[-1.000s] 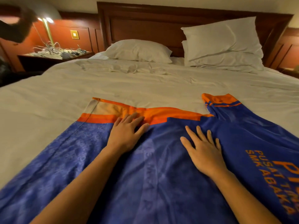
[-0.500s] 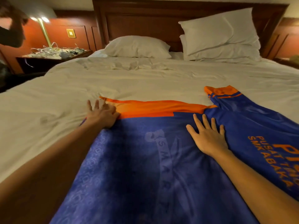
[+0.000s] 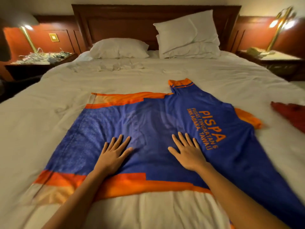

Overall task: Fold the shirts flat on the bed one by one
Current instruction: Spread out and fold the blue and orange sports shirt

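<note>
The shirt (image 3: 148,123), blue with orange bands, lies spread on the white bed (image 3: 115,76). One orange band runs along the shirt's near edge and another along its far edge. On the shirt's right part orange letters read "PISPA", with smaller lines beside them. A sleeve (image 3: 181,86) with an orange cuff points away from the shirt's far right corner toward the headboard (image 3: 115,22). An orange flap (image 3: 247,119) sticks out from the shirt's right edge.

Both hands lie palm down on the blue cloth, just beyond the shirt's near band. The left hand (image 3: 113,154) sits left of the shirt's middle, fingers straight and spread, gripping nothing. The right hand (image 3: 188,152) sits just left of the lettering, equally flat and spread, holding nothing. Bare blue cloth shows between them, and both forearms cross the near band.

Right of the shirt, apart from it, a red cloth (image 3: 290,113) lies on the bed. Beyond the shirt a flat pillow (image 3: 118,48) lies to the left and stacked pillows (image 3: 188,30) lean on the headboard to the right. Far left of the shirt a nightstand (image 3: 16,66) bears tangled cables (image 3: 41,56) and a brass lamp (image 3: 28,37). Far right stands a second nightstand (image 3: 280,58) with its own lamp.
</note>
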`<state>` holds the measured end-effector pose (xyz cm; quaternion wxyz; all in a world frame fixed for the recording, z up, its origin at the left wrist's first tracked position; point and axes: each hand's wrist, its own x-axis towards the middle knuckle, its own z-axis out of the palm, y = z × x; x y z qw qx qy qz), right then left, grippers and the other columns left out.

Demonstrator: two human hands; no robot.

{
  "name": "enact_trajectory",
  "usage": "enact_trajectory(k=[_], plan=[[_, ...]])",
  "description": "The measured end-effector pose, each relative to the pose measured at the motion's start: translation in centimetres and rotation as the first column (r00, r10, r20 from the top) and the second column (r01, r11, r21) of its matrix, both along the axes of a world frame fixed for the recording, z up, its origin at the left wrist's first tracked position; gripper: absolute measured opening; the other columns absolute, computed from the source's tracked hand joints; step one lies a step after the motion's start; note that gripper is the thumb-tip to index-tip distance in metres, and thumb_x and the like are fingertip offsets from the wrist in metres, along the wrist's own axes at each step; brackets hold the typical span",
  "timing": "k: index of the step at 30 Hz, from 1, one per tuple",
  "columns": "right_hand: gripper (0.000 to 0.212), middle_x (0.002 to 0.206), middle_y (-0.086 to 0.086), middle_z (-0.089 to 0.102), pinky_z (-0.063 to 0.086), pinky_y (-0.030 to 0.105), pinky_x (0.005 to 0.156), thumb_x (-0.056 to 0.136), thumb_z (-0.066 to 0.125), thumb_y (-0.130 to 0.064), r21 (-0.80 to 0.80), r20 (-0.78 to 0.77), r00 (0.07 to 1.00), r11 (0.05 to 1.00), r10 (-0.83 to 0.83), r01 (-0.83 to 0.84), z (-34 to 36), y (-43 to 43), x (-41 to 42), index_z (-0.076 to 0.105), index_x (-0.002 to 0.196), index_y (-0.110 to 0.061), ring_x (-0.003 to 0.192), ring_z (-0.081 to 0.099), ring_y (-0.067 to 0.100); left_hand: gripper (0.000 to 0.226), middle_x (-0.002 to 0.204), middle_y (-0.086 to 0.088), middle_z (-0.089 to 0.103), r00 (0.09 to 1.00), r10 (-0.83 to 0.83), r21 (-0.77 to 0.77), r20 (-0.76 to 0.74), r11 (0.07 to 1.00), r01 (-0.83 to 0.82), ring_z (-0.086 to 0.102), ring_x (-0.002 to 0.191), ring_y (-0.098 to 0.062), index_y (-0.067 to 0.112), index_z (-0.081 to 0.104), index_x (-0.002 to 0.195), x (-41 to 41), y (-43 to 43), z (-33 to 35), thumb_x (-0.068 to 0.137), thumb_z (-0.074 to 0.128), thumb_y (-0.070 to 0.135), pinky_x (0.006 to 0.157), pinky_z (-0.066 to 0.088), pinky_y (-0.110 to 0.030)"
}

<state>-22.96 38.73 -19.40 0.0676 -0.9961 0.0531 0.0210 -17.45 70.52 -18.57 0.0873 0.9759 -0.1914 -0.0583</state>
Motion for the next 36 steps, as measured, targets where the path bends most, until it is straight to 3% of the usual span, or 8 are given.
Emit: enact_trajectory(k=[2, 6, 15, 18, 25, 28, 33, 36], plan=[[0.072, 0.166, -0.01, -0.003, -0.003, 0.039, 0.122, 0.096, 0.024, -0.07, 0.05, -0.046, 0.998, 0.998, 0.033, -0.031, 0.4, -1.3, -3.9, 0.004, 0.157, -0.039, 0.153, -0.003, 0.015, 0.063, 0.164, 0.009, -0.016, 0.999, -0.019, 0.023, -0.041, 1.0, 0.02, -0.01, 0.153, -0.02, 0.042, -0.02, 0.147, -2.3, 0.9, 0.6, 0.097, 0.005, 0.07, 0.123, -0.003, -0.044], [0.076, 0.165, -0.016, 0.001, -0.002, 0.034, 0.122, 0.09, 0.022, -0.075, 0.216, -0.111, 0.99, 0.975, 0.085, -0.059, 1.9, -2.6, -10.2, 0.011, 0.157, -0.04, 0.152, -0.002, 0.007, 0.054, 0.165, 0.014, -0.006, 0.984, -0.049, -0.139, -0.171, 0.99, 0.025, -0.011, 0.152, -0.013, 0.05, -0.001, 0.149, -6.7, 1.3, 2.3, 0.102, 0.025, 0.055, 0.124, -0.007, -0.043], [0.069, 0.162, -0.015, 0.024, 0.008, 0.03, 0.12, 0.094, 0.043, -0.065, 0.317, 0.049, 0.999, 0.948, 0.005, -0.021, 3.0, -2.8, -19.0, 0.03, 0.154, -0.034, 0.15, 0.015, 0.004, 0.073, 0.158, 0.025, 0.024, 0.944, -0.219, -0.415, -0.248, 0.904, 0.101, 0.003, 0.149, -0.001, 0.053, 0.043, 0.138, -13.0, 2.5, 4.7, 0.072, 0.052, 0.08, 0.124, -0.006, -0.044], [0.074, 0.159, -0.009, 0.032, 0.016, 0.031, 0.117, 0.091, 0.053, -0.061, 0.293, 0.151, 0.986, 0.956, -0.074, 0.027, 2.7, -3.0, -21.3, 0.034, 0.154, -0.025, 0.149, 0.024, 0.01, 0.06, 0.152, 0.025, 0.036, 0.959, -0.192, -0.491, -0.21, 0.869, 0.066, 0.014, 0.149, -0.002, 0.046, 0.053, 0.134, -14.0, 2.9, 4.8, 0.079, 0.072, 0.062, 0.125, 0.0, -0.042], [0.057, 0.141, 0.005, 0.057, 0.037, 0.043, 0.113, 0.09, 0.067, -0.044, 0.38, 0.278, 0.924, 0.914, -0.261, 0.144, 2.9, -3.0, -24.4, 0.061, 0.134, -0.009, 0.136, 0.048, 0.022, 0.036, 0.137, 0.019, 0.057, 0.995, -0.053, -0.566, -0.088, 0.824, -0.006, 0.034, 0.142, -0.001, 0.029, 0.069, 0.125, -15.1, 3.6, 4.2, 0.089, 0.073, 0.026, 0.123, 0.02, -0.038], [0.049, 0.125, 0.009, 0.068, 0.045, 0.046, 0.103, 0.09, 0.071, -0.032, 0.369, 0.326, 0.896, 0.913, -0.302, 0.173, 3.0, -2.3, -25.1, 0.064, 0.129, -0.003, 0.121, 0.06, 0.029, 0.036, 0.135, 0.017, 0.059, 0.997, -0.046, -0.566, -0.064, 0.825, 0.002, 0.036, 0.141, -0.004, 0.028, 0.068, 0.125, -15.4, 3.9, 4.1, 0.09, 0.072, 0.022, 0.121, 0.027, -0.035], [0.004, 0.092, -0.001, 0.07, 0.049, 0.036, 0.078, 0.09, 0.071, -0.015, 0.429, 0.402, 0.856, 0.893, -0.326, 0.139, 4.0, -2.5, -25.6, 0.068, 0.091, -0.013, 0.095, 0.065, 0.026, 0.032, 0.129, 0.018, 0.063, 0.999, -0.054, -0.555, 0.003, 0.83, 0.046, 0.045, 0.135, -0.003, 0.026, 0.07, 0.121, -15.5, 5.2, 4.0, 0.089, 0.072, 0.018, 0.112, 0.034, -0.023], [0.021, 0.072, -0.015, 0.06, 0.037, 0.02, 0.062, 0.091, 0.07, -0.017, 0.459, 0.419, 0.847, 0.881, -0.326, 0.112, 4.4, -3.3, -25.9, 0.057, 0.077, -0.028, 0.08, 0.06, 0.013, 0.03, 0.126, 0.021, 0.064, 0.999, -0.035, -0.547, 0.018, 0.836, 0.039, 0.051, 0.129, -0.001, 0.024, 0.073, 0.116, -15.5, 6.3, 4.0, 0.088, 0.074, 0.018, 0.109, 0.036, -0.022]])
